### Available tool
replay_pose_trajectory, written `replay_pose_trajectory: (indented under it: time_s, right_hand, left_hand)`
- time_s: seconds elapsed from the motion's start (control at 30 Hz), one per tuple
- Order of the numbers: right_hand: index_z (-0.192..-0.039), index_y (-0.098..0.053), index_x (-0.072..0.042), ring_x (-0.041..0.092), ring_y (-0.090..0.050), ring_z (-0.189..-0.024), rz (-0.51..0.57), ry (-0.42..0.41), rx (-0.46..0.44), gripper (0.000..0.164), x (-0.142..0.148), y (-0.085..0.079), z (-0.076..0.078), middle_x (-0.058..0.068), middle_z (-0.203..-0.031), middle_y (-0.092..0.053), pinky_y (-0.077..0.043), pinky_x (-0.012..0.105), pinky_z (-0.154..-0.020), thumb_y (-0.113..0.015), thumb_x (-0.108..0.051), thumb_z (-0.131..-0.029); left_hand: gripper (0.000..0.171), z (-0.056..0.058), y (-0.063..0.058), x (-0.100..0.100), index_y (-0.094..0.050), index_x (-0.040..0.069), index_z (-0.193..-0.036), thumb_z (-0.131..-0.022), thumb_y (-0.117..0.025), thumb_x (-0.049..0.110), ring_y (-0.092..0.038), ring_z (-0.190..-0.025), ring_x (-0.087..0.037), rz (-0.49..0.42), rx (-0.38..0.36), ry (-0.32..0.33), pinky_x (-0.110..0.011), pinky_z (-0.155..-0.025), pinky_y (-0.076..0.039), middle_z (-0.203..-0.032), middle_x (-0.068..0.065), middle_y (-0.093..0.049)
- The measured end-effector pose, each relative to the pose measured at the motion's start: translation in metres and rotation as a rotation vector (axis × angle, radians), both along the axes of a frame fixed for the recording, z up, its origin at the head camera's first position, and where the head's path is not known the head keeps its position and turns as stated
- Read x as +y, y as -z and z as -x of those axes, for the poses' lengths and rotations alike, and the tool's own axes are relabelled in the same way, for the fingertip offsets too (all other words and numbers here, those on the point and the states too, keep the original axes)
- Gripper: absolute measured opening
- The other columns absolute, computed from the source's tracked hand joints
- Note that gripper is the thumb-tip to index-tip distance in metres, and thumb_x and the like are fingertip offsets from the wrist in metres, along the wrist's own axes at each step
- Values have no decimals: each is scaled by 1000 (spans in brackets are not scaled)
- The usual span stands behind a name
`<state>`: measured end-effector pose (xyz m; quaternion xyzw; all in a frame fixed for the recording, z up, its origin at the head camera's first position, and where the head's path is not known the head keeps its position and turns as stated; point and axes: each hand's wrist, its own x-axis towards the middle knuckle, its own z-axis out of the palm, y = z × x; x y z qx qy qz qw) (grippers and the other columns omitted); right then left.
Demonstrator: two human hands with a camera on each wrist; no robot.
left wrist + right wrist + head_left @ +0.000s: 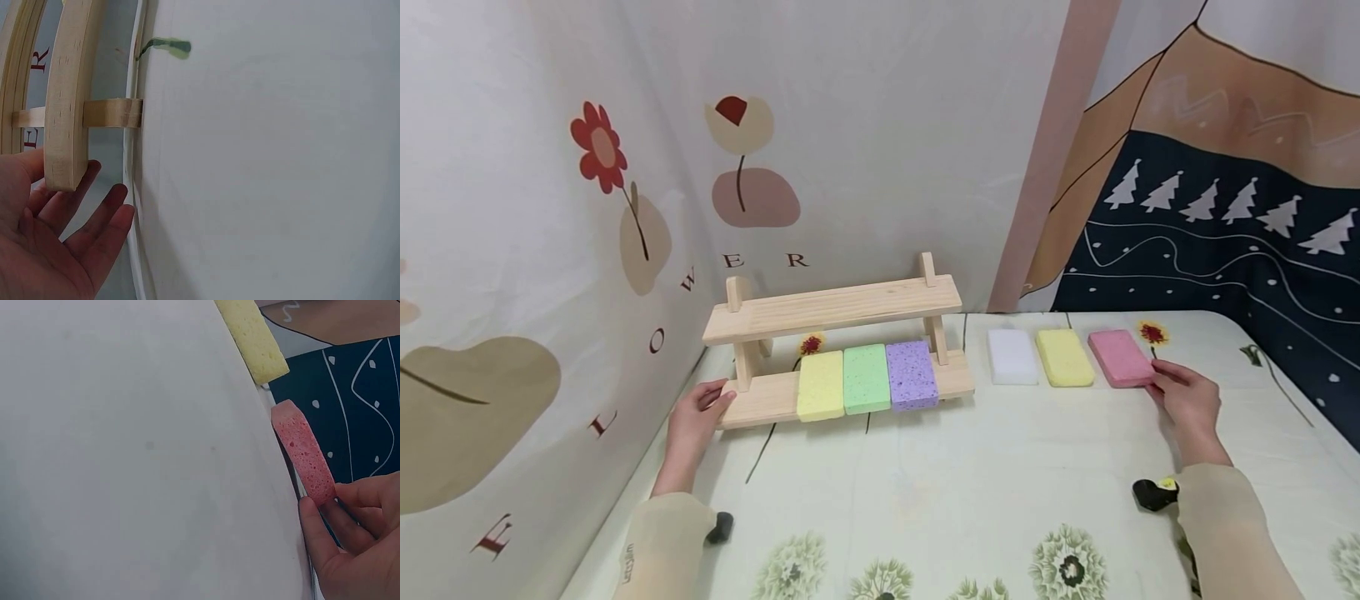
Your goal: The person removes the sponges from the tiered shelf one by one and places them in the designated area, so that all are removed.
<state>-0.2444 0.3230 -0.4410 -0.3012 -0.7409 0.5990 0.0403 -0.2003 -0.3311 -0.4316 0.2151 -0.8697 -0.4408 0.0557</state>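
Note:
A two-tier wooden shelf (pixel 835 308) stands at the back left. Its lower board carries a yellow sponge (pixel 821 386), a green sponge (pixel 867 379) and a purple sponge (pixel 912 375), side by side. My left hand (pixel 694 425) holds that board's left end, thumb on one face and fingers at the other, the outer ones spread in the left wrist view. On the right, my right hand (pixel 1189 408) pinches the near right corner of a pink sponge (pixel 1120 358). In the right wrist view the pink sponge (pixel 306 453) shows its porous edge between thumb and fingers.
A white sponge (pixel 1012 357) and another yellow sponge (pixel 1065 358) lie in a row left of the pink one. The table (pixel 940 483) has a flower-printed cloth. Printed curtains (pixel 880 150) hang close behind the shelf and along the left side.

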Motion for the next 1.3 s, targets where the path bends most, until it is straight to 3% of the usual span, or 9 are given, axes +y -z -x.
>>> replay_pose_trajectory:
  time_s: [0.1, 0.23, 0.4, 0.63, 1.3]
  right_hand:
    - [-150, -43, -9, -12, -53, -82, -13, 6, 0, 46, 0, 0, -1, 12, -145, -49, -51, 3, -66, -47, -16, -105]
    - [-149, -44, -8, -12, -53, -79, -5, 16, 11, 46, 2, -2, -4, 1, -123, -58, -51, 3, -66, -48, -15, -104]
    - [-149, -45, -9, -12, -54, -74, 27, 25, 21, 46, 3, -4, -7, -9, -110, -61, -52, 4, -65, -51, -17, -103]
    - [-148, -47, -8, -13, -58, -66, 98, 40, 64, 47, 6, -6, -11, -26, -76, -54, -52, 6, -62, -55, -14, -101]
    - [-141, -55, -9, -10, -63, -71, 189, 53, 203, 42, -1, -14, -19, -24, -76, -62, -54, 8, -62, -57, -10, -99]
  left_hand:
    - [49, 0, -1, 1, -49, 6, -145, -102, -57, 29, -51, -135, -40, -1, 0, -1, -51, -107, -46, -146, -23, -52]
    - [49, 0, 0, 1, -48, 6, -145, -102, -57, 29, -51, -134, -40, -4, -8, -3, -51, -107, -47, -146, -23, -52]
    - [49, 2, 2, 0, -48, 8, -146, -103, -56, 30, -51, -134, -39, 1, -17, -11, -51, -108, -47, -147, -23, -52]
    - [50, 3, 3, -1, -47, 8, -146, -103, -56, 31, -51, -134, -39, 7, -18, -13, -51, -108, -47, -147, -22, -52]
    - [50, 3, 2, 0, -47, 8, -146, -103, -56, 30, -51, -135, -39, -13, -23, -16, -50, -109, -46, -148, -22, -51]
